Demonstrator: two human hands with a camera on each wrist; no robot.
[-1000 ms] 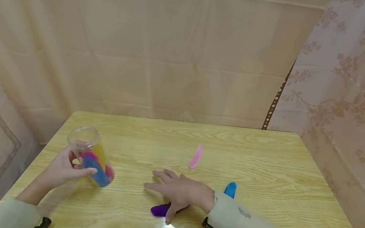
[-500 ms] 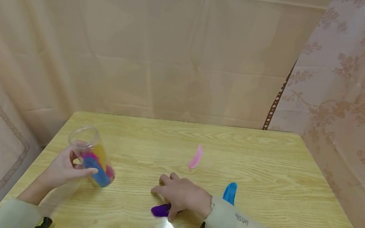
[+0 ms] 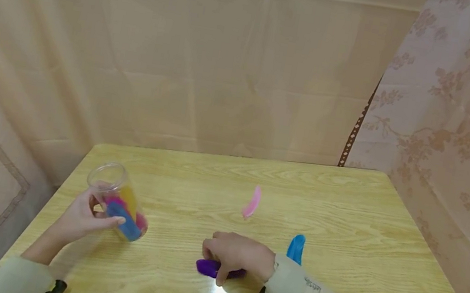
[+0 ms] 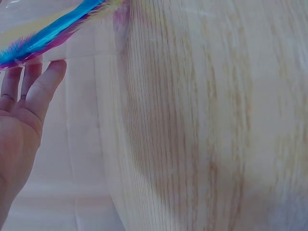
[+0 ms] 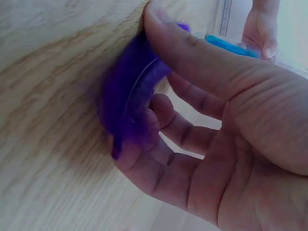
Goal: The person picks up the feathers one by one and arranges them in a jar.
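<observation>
My left hand [image 3: 82, 217] grips a clear plastic cup [image 3: 123, 184], which leans with its mouth toward the left. Inside it are blue, yellow and pink feathers; the blue feather [image 4: 57, 33] shows through the wall in the left wrist view. At the table's front middle, my right hand [image 3: 238, 254] pinches a purple feather [image 3: 207, 267]. In the right wrist view the thumb lies over one side of this feather [image 5: 130, 91] and curled fingertips meet the other, close over the wood. The hand hides part of the feather in the head view.
On the wooden table [image 3: 184, 174] lie a pink feather [image 3: 252, 201], beyond the right hand, and a blue feather [image 3: 296, 248], whose lower end sits beside the right sleeve [image 3: 300, 285]. A beige curtain [image 3: 229, 63] hangs behind the table's far edge.
My right hand's spread fingers have drawn in and curled onto the purple feather, which has turned slightly and shows more of its length. The left hand and cup have stayed put.
</observation>
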